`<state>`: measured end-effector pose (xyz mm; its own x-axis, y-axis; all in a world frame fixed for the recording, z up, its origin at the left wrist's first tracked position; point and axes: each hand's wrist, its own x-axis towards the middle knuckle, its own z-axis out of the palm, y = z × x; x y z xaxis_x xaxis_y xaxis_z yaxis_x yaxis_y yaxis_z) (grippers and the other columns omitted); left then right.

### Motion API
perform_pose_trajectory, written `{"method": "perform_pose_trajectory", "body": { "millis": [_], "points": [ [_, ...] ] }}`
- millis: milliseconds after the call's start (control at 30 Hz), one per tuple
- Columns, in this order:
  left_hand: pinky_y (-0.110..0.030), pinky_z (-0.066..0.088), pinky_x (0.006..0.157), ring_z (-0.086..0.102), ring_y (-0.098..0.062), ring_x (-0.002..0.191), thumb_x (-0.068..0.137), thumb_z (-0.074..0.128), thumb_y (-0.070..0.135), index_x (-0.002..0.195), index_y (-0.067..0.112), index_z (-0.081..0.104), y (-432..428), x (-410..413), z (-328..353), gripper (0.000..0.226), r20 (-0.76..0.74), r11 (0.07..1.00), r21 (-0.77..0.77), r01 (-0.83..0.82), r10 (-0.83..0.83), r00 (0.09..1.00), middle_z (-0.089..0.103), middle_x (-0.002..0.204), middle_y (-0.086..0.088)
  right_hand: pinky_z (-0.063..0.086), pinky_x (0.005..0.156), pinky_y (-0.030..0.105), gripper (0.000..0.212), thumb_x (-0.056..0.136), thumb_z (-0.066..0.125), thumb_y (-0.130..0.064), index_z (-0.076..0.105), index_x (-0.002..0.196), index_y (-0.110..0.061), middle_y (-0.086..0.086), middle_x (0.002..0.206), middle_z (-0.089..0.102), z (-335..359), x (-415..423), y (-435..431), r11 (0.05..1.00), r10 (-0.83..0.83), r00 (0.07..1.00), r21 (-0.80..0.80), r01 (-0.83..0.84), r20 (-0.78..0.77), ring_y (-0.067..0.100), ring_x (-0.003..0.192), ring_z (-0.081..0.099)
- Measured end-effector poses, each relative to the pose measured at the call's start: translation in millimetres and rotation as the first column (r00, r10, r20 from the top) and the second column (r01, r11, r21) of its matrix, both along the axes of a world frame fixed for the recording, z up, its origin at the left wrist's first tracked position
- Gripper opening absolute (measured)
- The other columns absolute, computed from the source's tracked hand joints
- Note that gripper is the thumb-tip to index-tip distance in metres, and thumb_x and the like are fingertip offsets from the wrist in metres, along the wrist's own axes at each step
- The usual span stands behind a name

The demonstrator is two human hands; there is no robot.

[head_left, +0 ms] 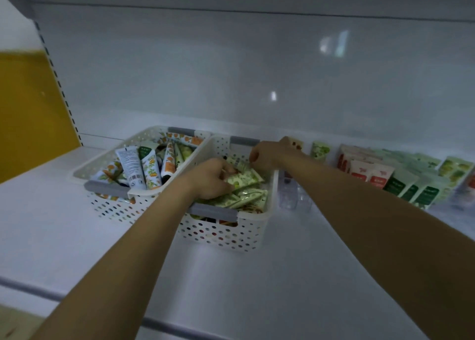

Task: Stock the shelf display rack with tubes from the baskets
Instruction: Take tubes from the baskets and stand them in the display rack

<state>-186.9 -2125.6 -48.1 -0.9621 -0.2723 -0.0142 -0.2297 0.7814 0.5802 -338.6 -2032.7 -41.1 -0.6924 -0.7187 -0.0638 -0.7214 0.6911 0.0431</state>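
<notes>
Two white perforated baskets, grey-handled, side by side on the shelf. Left basket (110,208) heaped with orange-printed tubes (151,170), tilted every way. Right basket (226,236) packed with green tubes (244,179), lying flat. Beside it, clear display rack (293,198), rows of stocked tubes (401,185) upright.

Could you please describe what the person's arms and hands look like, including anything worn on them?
Both arms are bare: the left forearm and right forearm show no sleeves right to the picture's edge. The left hand and right hand wear no gloves, and no watch or bracelet shows at either wrist. The right thumbnail looks painted dark red.
</notes>
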Motion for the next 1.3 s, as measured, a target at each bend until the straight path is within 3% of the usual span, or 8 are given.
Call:
{"method": "perform_pose_trajectory", "body": {
  "millis": [200,467,600,667,833,1033,1167,1300],
  "points": [
    [-0.017,0.037,0.082,0.047,-0.020,0.115,0.092,0.052,0.007,0.134,0.003,0.042,-1,3,8,0.043,-0.314,0.975,0.183,-0.126,0.180,0.932,0.050,0.119,-0.006,0.021,0.099,0.043,0.038,0.085,0.054,-0.050,0.054,0.112,-0.024,-0.007,0.102,0.052,-5,-2,-12,0.966,-0.031,0.993,0.250,0.059,-0.115,0.020,0.104,0.048],
    [-0.022,0.046,0.069,0.054,-0.016,0.095,0.087,0.060,0.006,0.121,0.009,0.042,-5,8,8,0.038,-0.426,0.823,0.550,-0.141,0.422,0.800,0.052,0.104,-0.001,0.017,0.106,0.046,0.053,0.079,0.062,-0.054,0.055,0.122,-0.024,-0.004,0.130,0.050,-4,0,-15,0.942,-0.058,0.994,0.326,0.086,-0.094,0.023,0.123,0.042],
    [-0.027,0.043,0.074,0.052,-0.017,0.098,0.087,0.061,0.008,0.124,0.008,0.041,-5,6,7,0.043,-0.419,0.838,0.524,-0.150,0.407,0.812,0.051,0.108,-0.003,0.014,0.112,0.049,0.054,0.074,0.069,-0.046,0.057,0.121,-0.022,-0.004,0.131,0.051,0,1,-10,0.979,-0.091,0.995,0.186,0.080,0.048,0.024,0.125,0.044],
    [-0.024,0.044,0.070,0.052,-0.018,0.098,0.087,0.061,0.007,0.124,0.008,0.041,-5,6,7,0.042,-0.423,0.835,0.528,-0.156,0.417,0.804,0.051,0.108,-0.003,0.033,0.106,0.041,0.047,0.077,0.069,-0.036,0.061,0.118,-0.013,0.000,0.121,0.059,-1,1,-3,0.993,-0.064,0.983,-0.083,0.079,0.173,0.022,0.113,0.053],
    [-0.014,0.043,0.063,0.052,-0.011,0.092,0.088,0.060,0.010,0.126,0.010,0.045,-3,7,9,0.040,-0.491,0.845,0.518,-0.131,0.419,0.764,0.053,0.101,0.005,0.036,0.054,0.019,0.027,0.086,0.060,-0.019,0.064,0.098,0.005,0.005,0.078,0.055,4,13,18,0.640,0.128,0.868,-0.709,0.296,0.479,0.017,0.070,0.052],
    [-0.014,0.053,0.064,0.061,-0.005,0.081,0.088,0.062,0.017,0.119,0.018,0.048,20,11,22,0.034,-0.584,0.822,0.569,-0.009,0.412,0.700,0.062,0.091,0.006,0.048,0.085,0.028,0.013,0.092,0.052,-0.011,0.060,0.082,-0.013,0.000,0.085,0.062,31,25,70,0.108,0.498,0.659,-0.794,0.598,0.564,0.012,0.081,0.061],
    [-0.020,0.053,0.061,0.064,0.000,0.067,0.092,0.055,0.019,0.111,0.028,0.047,70,-4,35,0.022,-0.598,0.684,0.707,0.177,0.446,0.666,0.066,0.083,0.008,0.053,0.073,0.028,0.016,0.095,0.049,-0.017,0.059,0.083,-0.015,0.001,0.082,0.063,37,21,104,-0.161,0.446,0.778,-0.815,0.556,0.443,0.011,0.074,0.063],
    [-0.019,0.044,0.049,0.055,-0.007,0.055,0.095,0.049,0.017,0.114,0.028,0.045,125,-29,34,0.022,-0.580,0.519,0.785,0.338,0.426,0.694,0.062,0.080,0.000,0.042,0.044,0.022,0.025,0.101,0.033,-0.030,0.047,0.086,-0.016,0.002,0.073,0.048,37,9,133,-0.261,0.261,0.892,-0.862,0.434,0.370,0.010,0.042,0.051]
  ]
}}
